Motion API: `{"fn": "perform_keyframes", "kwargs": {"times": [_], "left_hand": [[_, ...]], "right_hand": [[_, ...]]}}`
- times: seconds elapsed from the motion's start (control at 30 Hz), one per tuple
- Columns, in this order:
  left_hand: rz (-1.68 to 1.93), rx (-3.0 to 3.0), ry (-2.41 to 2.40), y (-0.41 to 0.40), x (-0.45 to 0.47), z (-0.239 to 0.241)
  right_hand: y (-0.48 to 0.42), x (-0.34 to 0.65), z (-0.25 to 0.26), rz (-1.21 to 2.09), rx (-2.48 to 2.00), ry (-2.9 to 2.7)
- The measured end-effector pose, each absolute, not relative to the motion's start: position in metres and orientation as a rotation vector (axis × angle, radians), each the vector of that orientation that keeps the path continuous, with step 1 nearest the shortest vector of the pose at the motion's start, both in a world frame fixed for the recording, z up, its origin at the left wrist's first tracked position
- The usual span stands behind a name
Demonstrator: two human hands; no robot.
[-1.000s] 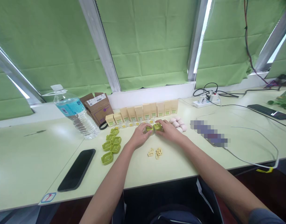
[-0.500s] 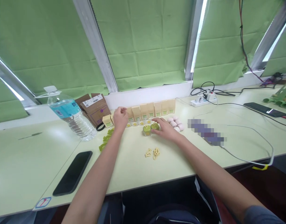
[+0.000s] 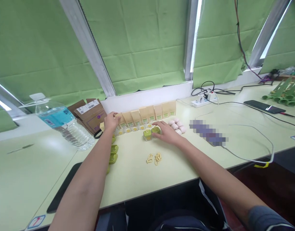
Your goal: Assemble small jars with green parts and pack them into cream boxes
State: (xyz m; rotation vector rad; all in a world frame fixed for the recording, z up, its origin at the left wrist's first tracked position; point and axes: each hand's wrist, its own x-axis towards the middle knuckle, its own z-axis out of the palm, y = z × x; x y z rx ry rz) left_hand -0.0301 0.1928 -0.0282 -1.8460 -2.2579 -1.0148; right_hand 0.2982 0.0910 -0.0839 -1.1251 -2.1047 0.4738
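My left hand (image 3: 111, 122) is at the left end of a row of small tan paper boxes (image 3: 144, 115). Its fingers are closed at the edge of the end box (image 3: 119, 119), and the forearm partly covers the green plastic pieces (image 3: 114, 149) beside it. My right hand (image 3: 167, 132) curls its thumb and fingers around the right one of two small clear cubes with green lids, the nearer lidded cube (image 3: 147, 134) standing just left of it. Small clear containers with yellow centres (image 3: 128, 130) line up before the boxes. Yellow loops (image 3: 157, 158) lie nearer me.
Pale pink round pieces (image 3: 178, 125) sit right of my right hand. A large water bottle (image 3: 65, 123) and an open cardboard box (image 3: 89, 116) stand at left. A black phone (image 3: 63, 189) lies under my left forearm. A power strip (image 3: 204, 100) and cables are at the back right.
My left hand has come down and leftward, its fingers now against the end box. The right hand stays at the green-lidded cubes. The whole view has shifted slightly.
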Motion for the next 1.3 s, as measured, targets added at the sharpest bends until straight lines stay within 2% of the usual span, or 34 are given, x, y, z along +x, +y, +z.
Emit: {"fn": "perform_keyframes", "kwargs": {"times": [0.23,0.37,0.63,0.87,1.03,1.3], "left_hand": [[-1.503,-1.608,-2.143,0.185,-0.027,-0.012],[-1.888,-1.434,-1.926,0.176,-0.026,0.006],[-2.408,-1.669,-1.462,0.134,0.014,0.024],[-2.686,-2.185,-1.353,0.1,0.082,0.0],[-3.014,-1.994,-1.373,0.093,0.098,-0.03],[-3.037,-1.897,-1.562,0.084,0.097,-0.049]], "right_hand": [[0.093,0.298,-0.086,0.457,-1.06,-2.102],[0.093,0.298,-0.086,0.445,-1.046,-2.094],[0.095,0.295,-0.089,0.411,-0.977,-2.029],[0.087,0.296,-0.077,0.515,-0.832,-1.851],[0.084,0.3,-0.077,0.647,-0.664,-1.932],[0.076,0.3,-0.072,0.716,-0.555,-2.073]]}}
